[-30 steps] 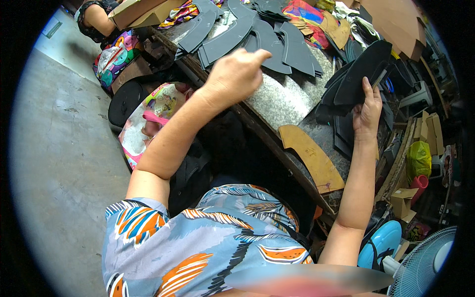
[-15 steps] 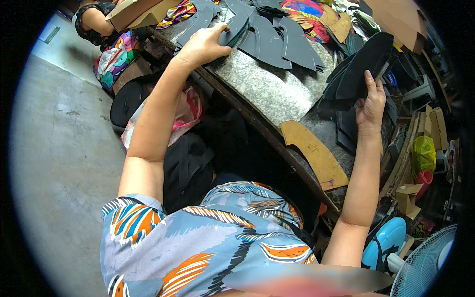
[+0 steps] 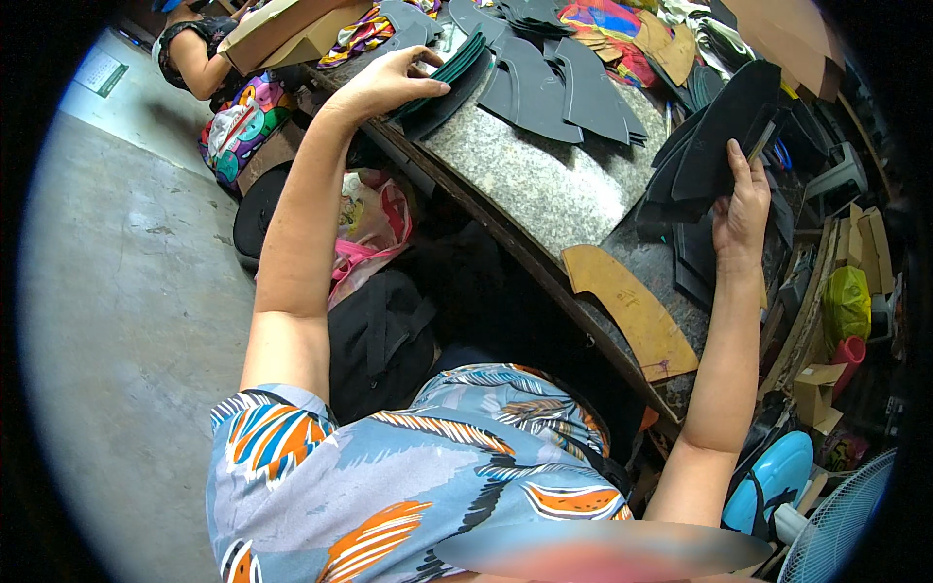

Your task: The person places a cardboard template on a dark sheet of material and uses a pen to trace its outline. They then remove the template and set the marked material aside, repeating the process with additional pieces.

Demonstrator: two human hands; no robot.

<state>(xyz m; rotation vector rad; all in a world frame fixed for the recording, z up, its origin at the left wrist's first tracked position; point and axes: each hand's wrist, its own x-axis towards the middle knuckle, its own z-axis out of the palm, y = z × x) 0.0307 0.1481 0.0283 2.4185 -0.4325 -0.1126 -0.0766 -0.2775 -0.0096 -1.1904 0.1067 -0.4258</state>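
At the table's far left edge, my left hand (image 3: 384, 85) curls its thumb and fingers at the side of a stack of dark grey curved sheet pieces (image 3: 465, 85). The stack tilts and shows its green edges. Over on the right, my right hand (image 3: 743, 214) grips a dark curved piece (image 3: 717, 146), its thumb on the near face and the other fingers partly hidden. A slim silver, pen-like thing (image 3: 762, 142) sticks up beside those fingers. Between my hands, more dark grey curved pieces (image 3: 541, 95) lie overlapped on the speckled tabletop (image 3: 544, 189).
A tan curved template (image 3: 632, 313) lies at the near table edge. Cardboard boxes (image 3: 292, 34) stand far left, with another person (image 3: 197, 53) beyond. Bags (image 3: 374, 228) are below the table. A fan (image 3: 844, 530) and a blue round-topped thing (image 3: 773, 476) are at lower right.
The stack at my left hand has tilted up, showing its green edges, and that hand has moved slightly left. My right hand keeps its hold; the whole view has shifted a little.
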